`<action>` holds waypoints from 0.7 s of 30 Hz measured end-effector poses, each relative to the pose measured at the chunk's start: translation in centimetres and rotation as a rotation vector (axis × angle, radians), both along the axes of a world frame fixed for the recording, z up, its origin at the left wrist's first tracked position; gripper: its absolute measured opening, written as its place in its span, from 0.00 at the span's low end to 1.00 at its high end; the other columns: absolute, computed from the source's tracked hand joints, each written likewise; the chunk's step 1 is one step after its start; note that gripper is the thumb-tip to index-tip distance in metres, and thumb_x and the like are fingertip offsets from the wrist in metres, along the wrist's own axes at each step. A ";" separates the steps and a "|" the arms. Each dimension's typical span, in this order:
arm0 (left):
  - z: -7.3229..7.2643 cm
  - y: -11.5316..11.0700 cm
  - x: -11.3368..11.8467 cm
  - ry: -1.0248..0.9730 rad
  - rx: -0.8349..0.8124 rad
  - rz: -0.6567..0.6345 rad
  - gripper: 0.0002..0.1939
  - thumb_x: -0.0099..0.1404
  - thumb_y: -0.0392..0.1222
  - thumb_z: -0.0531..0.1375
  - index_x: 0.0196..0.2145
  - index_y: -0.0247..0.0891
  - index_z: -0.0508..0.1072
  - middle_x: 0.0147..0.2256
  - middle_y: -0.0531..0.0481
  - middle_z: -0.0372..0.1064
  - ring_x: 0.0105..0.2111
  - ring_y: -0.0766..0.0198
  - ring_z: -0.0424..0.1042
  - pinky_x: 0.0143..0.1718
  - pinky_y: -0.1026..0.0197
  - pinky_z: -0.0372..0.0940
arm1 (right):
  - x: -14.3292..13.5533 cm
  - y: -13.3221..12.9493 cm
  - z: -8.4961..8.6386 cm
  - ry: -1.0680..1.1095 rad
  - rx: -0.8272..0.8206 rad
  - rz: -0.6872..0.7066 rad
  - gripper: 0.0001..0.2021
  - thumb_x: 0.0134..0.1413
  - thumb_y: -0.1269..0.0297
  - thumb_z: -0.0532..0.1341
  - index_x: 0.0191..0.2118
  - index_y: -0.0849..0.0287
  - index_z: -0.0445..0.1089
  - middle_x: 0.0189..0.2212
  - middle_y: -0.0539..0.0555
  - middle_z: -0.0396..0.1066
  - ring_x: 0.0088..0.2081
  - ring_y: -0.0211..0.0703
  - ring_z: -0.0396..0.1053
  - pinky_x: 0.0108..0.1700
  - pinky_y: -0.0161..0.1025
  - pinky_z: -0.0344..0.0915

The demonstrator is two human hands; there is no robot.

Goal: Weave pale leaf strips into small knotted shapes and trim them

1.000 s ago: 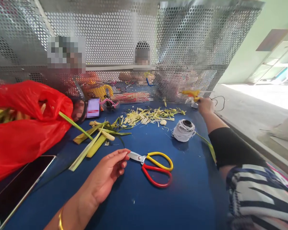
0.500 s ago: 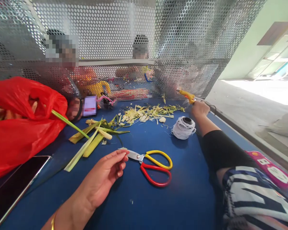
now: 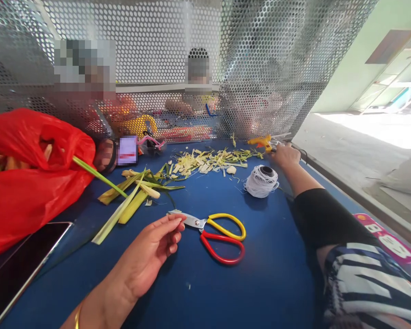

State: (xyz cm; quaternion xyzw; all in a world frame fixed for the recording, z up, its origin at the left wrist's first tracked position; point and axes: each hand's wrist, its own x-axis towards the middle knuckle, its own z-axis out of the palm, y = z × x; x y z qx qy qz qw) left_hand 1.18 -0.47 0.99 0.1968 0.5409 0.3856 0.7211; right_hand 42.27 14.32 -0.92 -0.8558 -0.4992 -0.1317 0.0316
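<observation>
My left hand (image 3: 150,251) is closed in a pinch, thumb against forefinger, in front of the scissors' blades; whatever sits between the fingertips is too small to make out. The scissors (image 3: 197,223), with one yellow and one red handle, lie on the blue table, blades pointing left. At the back right, my right hand (image 3: 286,155) is closed at a yellow glue gun (image 3: 260,142) beside the mesh panel; its fingers are partly hidden. A spool of white string (image 3: 262,181) stands on the table nearer me than that hand.
Pale husk scraps (image 3: 205,162) lie along the back, with longer green-yellow leaf strips (image 3: 133,205) to the left. A red plastic bag (image 3: 37,192), a dark tablet-like slab (image 3: 20,274) and a phone (image 3: 127,150) are at left. A perforated metal panel (image 3: 150,45) borders the back; people sit behind it.
The glue gun has turned and lowered, its yellow part now lying flatter and further left. My right hand has shifted slightly with it. My left hand stays almost still.
</observation>
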 end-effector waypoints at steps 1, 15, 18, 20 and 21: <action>0.0 0.0 0.0 0.002 -0.003 0.003 0.08 0.66 0.25 0.57 0.35 0.29 0.76 0.26 0.51 0.69 0.20 0.74 0.65 0.18 0.71 0.59 | -0.1 0.0 0.3 -0.019 -0.004 -0.021 0.26 0.60 0.52 0.60 0.55 0.67 0.71 0.52 0.74 0.69 0.51 0.64 0.72 0.47 0.50 0.68; 0.1 0.0 0.1 0.014 0.003 -0.007 0.08 0.67 0.27 0.56 0.35 0.29 0.76 0.25 0.52 0.68 0.20 0.74 0.64 0.18 0.71 0.58 | -2.3 2.1 1.0 0.013 -0.020 0.034 0.20 0.67 0.61 0.51 0.48 0.68 0.75 0.47 0.70 0.75 0.48 0.58 0.74 0.46 0.45 0.66; 0.2 0.0 0.1 0.009 0.000 -0.013 0.08 0.66 0.26 0.57 0.34 0.30 0.76 0.26 0.51 0.68 0.20 0.74 0.64 0.18 0.71 0.58 | -2.4 1.9 1.2 0.017 0.036 0.032 0.18 0.68 0.63 0.51 0.49 0.68 0.74 0.47 0.71 0.75 0.50 0.58 0.73 0.49 0.47 0.65; 0.1 -0.1 0.0 0.005 0.004 -0.011 0.08 0.66 0.26 0.57 0.34 0.30 0.76 0.26 0.51 0.69 0.20 0.74 0.65 0.18 0.71 0.58 | -2.2 1.6 1.4 0.031 0.097 0.006 0.18 0.68 0.62 0.51 0.50 0.70 0.72 0.47 0.73 0.74 0.51 0.60 0.72 0.50 0.48 0.65; 0.1 -0.1 0.0 0.003 0.004 -0.008 0.08 0.66 0.26 0.57 0.34 0.30 0.76 0.26 0.51 0.69 0.20 0.74 0.65 0.18 0.71 0.58 | -2.1 1.4 1.5 0.040 0.127 -0.014 0.19 0.68 0.62 0.51 0.50 0.72 0.71 0.47 0.74 0.73 0.51 0.60 0.72 0.50 0.49 0.64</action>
